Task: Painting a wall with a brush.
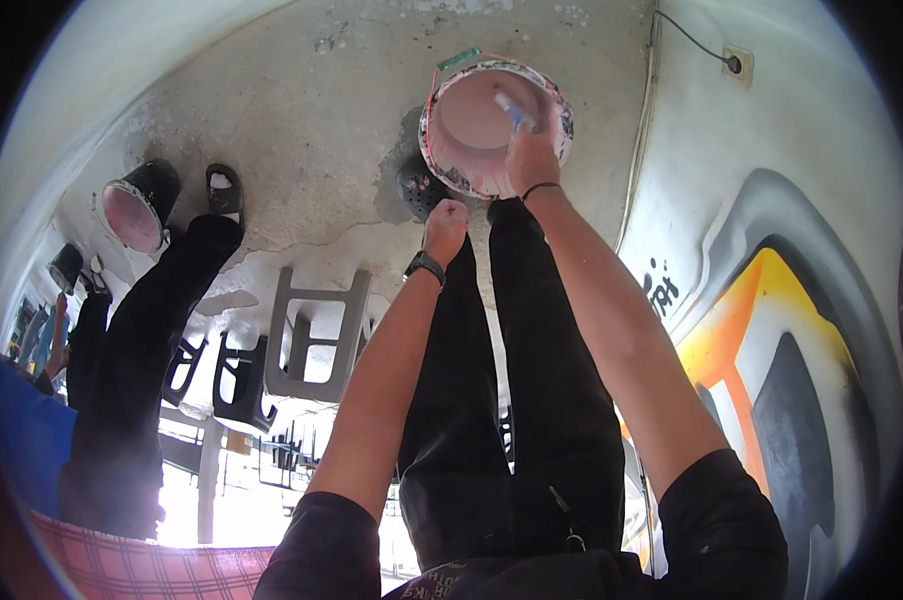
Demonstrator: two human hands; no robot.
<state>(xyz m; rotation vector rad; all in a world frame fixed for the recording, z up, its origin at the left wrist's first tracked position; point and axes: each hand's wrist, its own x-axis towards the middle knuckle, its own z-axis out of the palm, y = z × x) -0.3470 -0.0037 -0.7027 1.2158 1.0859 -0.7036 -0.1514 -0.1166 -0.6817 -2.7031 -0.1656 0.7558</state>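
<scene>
A paint-stained bucket (436,161) with a pinkish inside stands on the floor before me. A pale pinkish surface, perhaps liquid, shows within it. My right hand (534,161) is over the bucket's near right side and grips a white-and-blue handled object (515,112), blurred, that points into the bucket. Just outside the near rim, my left hand (445,229) is curled with its fingers closed; nothing shows in it. Beside the bucket is my dark perforated clog (415,187). A red-orange bail with a green grip (459,58) rests at the far rim.
To the left stands a person in black trousers (174,300), beside a dark bucket with a pink inside (133,214). Plastic stools (316,292) are behind me. On my right is a painted wall (796,322) with a plugged-in socket (736,66).
</scene>
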